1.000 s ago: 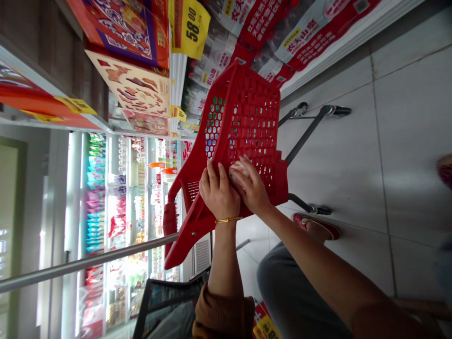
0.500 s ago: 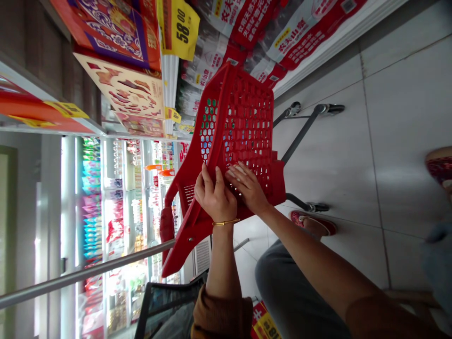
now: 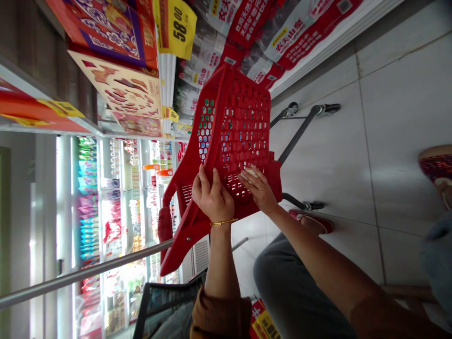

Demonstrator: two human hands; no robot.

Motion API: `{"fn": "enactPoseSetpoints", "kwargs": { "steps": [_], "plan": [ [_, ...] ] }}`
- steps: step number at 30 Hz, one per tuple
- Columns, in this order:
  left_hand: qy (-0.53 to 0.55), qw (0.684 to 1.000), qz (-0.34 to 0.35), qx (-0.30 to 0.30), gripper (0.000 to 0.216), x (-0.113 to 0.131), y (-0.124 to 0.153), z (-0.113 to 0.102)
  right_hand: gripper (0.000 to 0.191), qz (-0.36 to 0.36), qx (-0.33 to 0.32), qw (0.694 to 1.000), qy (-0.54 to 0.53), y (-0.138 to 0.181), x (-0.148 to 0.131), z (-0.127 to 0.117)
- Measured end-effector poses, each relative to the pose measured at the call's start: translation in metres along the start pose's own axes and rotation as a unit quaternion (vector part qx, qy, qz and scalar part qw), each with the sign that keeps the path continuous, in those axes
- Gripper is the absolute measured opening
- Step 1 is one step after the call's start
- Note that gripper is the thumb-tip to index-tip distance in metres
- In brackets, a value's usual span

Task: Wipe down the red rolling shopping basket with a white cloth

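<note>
A red plastic shopping cart with a perforated basket fills the middle of the view, turned sideways in the tilted picture. My left hand, with a gold bangle at the wrist, grips the cart's rim, its fingers bent over the edge and its thumb hidden. Lower on the basket, my right hand lies against the perforated wall, fingers stretched out and holding nothing. The cart's handle is to the left of my left hand.
Packs of bottled water line a low shelf beyond the cart. Boxed goods and a yellow price tag are beside them. A metal rail crosses the lower left. A shoe is near the cart's wheels.
My right hand has slid along the basket wall to the right, away from my left hand. My left hand stays on the rim. The whole view has shifted slightly.
</note>
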State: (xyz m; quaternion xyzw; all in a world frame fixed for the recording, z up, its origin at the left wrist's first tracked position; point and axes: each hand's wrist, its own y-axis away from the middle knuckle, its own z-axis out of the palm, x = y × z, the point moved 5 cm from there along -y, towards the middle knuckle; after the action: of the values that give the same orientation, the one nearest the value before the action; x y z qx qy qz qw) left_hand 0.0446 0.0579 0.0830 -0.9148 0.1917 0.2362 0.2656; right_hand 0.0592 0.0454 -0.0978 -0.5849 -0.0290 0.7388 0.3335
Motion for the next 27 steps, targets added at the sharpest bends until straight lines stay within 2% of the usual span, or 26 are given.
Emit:
{"fn": "enactPoseSetpoints", "kwargs": {
  "steps": [6, 10, 16, 20, 24, 27],
  "plan": [
    [0.021, 0.999, -0.034, -0.014, 0.041, -0.002, 0.001, 0.002, 0.051, 0.037, 0.006, 0.999, 0.022, 0.019, 0.019, -0.008],
    [0.023, 0.999, -0.037, -0.017, 0.043, -0.003, 0.003, 0.002, 0.052, 0.05, 0.018, 0.998, 0.03, 0.024, 0.022, -0.011],
    [0.002, 0.999, -0.042, -0.011, 0.05, -0.001, 0.005, 0.005, 0.041, 0.105, 0.05, 0.993, 0.003, 0.025, 0.022, -0.013],
    [-0.001, 0.999, -0.05, -0.002, 0.051, -0.001, 0.006, 0.006, 0.042, 0.086, 0.057, 0.994, -0.019, 0.008, 0.009, -0.014],
    [0.01, 0.999, -0.036, 0.009, 0.051, -0.001, 0.008, 0.005, 0.049, 0.03, 0.056, 0.998, -0.023, -0.027, -0.018, -0.01],
    [0.018, 0.999, -0.031, 0.021, 0.05, -0.002, 0.009, 0.004, 0.047, -0.001, 0.029, 0.999, -0.021, -0.053, -0.037, -0.001]
  ]
}}
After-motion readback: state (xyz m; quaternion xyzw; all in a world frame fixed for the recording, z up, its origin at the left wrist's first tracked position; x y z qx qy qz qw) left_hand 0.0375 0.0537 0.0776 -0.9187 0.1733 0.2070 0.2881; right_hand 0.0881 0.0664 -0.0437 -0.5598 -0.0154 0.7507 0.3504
